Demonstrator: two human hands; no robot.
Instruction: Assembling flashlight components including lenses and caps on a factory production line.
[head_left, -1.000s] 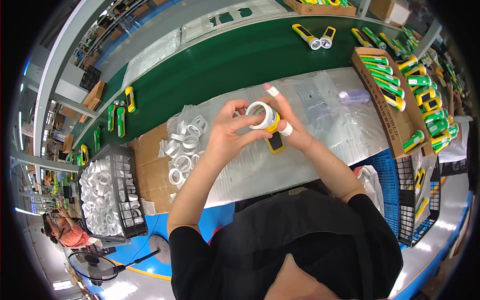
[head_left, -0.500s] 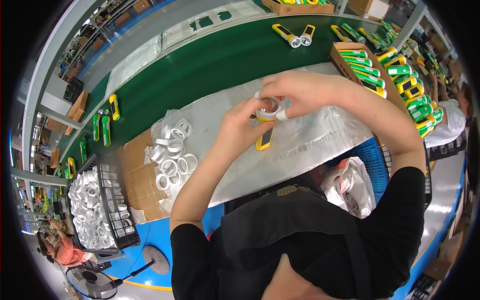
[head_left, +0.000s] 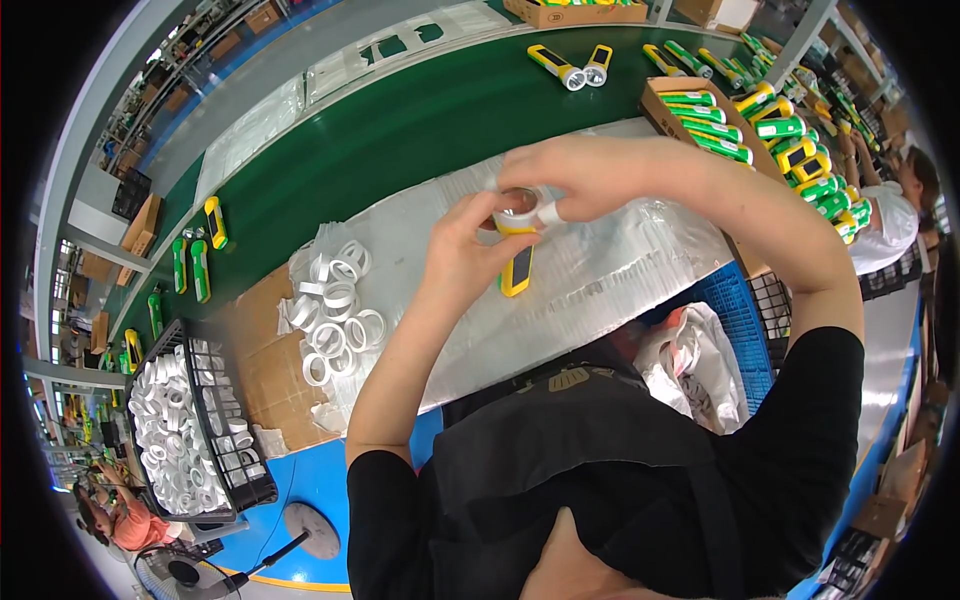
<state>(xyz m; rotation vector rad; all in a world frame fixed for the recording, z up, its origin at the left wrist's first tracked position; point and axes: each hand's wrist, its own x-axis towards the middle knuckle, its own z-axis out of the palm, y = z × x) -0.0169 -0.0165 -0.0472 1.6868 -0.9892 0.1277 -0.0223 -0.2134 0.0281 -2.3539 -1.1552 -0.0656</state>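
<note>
your left hand (head_left: pixel 462 262) is wrapped around the top of a yellow torch (head_left: pixel 515 262), which stands nearly upright over the clear plastic sheet (head_left: pixel 620 270) on the bench. your right hand (head_left: pixel 575 175) comes over from above, its fingers curled and pinching a white ring (head_left: pixel 522 205) at the torch's head; a fingertip there wears white tape. both hands are closed on the torch and ring, touching each other around the head.

to your left, a heap of loose white rings (head_left: pixel 335 310) lies on the sheet's edge and on brown cardboard (head_left: pixel 265 370). further left, a black crate (head_left: pixel 235 470) holds many more rings. beyond the sheet runs a green belt (head_left: pixel 400 120) with two yellow torches (head_left: pixel 575 68) lying on it, and green and yellow ones (head_left: pixel 195 260) at its left end. to your right, a cardboard tray (head_left: pixel 668 105) is filled with green torches in rows. a blue crate (head_left: pixel 745 320) sits below it, beside a white bag (head_left: pixel 690 350).
</note>
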